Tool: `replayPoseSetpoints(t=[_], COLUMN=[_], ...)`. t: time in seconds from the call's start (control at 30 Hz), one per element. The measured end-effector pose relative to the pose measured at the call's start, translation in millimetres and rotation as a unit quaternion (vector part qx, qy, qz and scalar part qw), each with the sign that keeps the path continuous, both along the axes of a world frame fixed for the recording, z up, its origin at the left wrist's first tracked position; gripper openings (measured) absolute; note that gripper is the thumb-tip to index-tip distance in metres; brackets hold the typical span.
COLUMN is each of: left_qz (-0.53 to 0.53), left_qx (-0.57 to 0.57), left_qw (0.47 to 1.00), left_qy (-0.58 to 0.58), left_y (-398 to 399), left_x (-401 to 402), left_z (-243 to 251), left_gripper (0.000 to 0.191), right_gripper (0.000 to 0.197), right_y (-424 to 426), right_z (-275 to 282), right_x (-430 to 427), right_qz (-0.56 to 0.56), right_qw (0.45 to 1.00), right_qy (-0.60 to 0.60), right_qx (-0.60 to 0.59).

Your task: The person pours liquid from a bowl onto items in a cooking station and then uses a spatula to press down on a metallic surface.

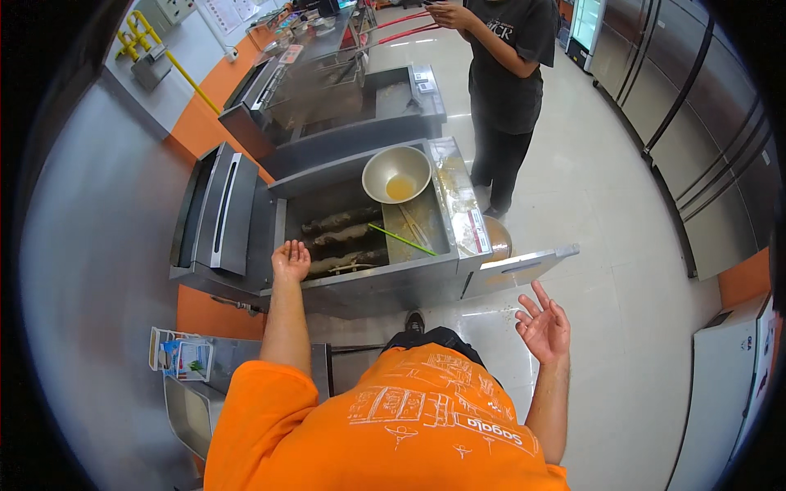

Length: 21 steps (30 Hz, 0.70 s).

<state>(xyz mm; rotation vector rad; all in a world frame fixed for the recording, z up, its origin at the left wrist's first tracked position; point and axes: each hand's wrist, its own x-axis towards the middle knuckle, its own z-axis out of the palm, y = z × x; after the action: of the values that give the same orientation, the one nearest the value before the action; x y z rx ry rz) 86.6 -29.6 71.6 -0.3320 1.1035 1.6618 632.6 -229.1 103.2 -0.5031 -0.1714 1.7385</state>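
Note:
My left hand (291,260), palm up and empty, is over the near left edge of a stainless-steel deep fryer (381,288). My right hand (544,325) is raised in the air with spread fingers, beyond the fryer's open door (528,267), holding nothing. Dark tubes (344,234) with pale residue run inside the fryer tank. A metal bowl (412,161) with some yellowish liquid rests at the tank's far right. Below the bowl lie a green stick (402,239) and a pale, slender utensil (415,226) on the tank's flat right part.
A person (509,80) in dark clothes stands beyond the fryer, holding a small dark object. Another fryer (344,129) with wire baskets stands behind. Steel refrigerators (694,135) line the right. A round container (496,238) is behind the open door. A metal pan (190,411) is at lower left.

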Motion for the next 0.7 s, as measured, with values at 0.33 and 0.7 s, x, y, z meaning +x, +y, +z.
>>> replayPoseSetpoints(t=[0.33, 0.7], left_qz=[-0.021, -0.066], left_qx=[-0.016, -0.023], left_qw=[1.000, 0.997], left_qy=[-0.006, -0.020], left_y=[6.3, 35.8], left_x=[14.5, 16.2], left_z=[-6.8, -27.8], left_gripper=[0.016, 0.015], right_gripper=[0.051, 0.046], right_y=[-10.7, -16.9], right_z=[-30.7, -67.5], right_x=[12.0, 14.0], right_qz=[-0.057, -0.138], right_qw=[0.994, 0.971], right_qy=[0.017, 0.040], right_qx=[-0.092, -0.192])
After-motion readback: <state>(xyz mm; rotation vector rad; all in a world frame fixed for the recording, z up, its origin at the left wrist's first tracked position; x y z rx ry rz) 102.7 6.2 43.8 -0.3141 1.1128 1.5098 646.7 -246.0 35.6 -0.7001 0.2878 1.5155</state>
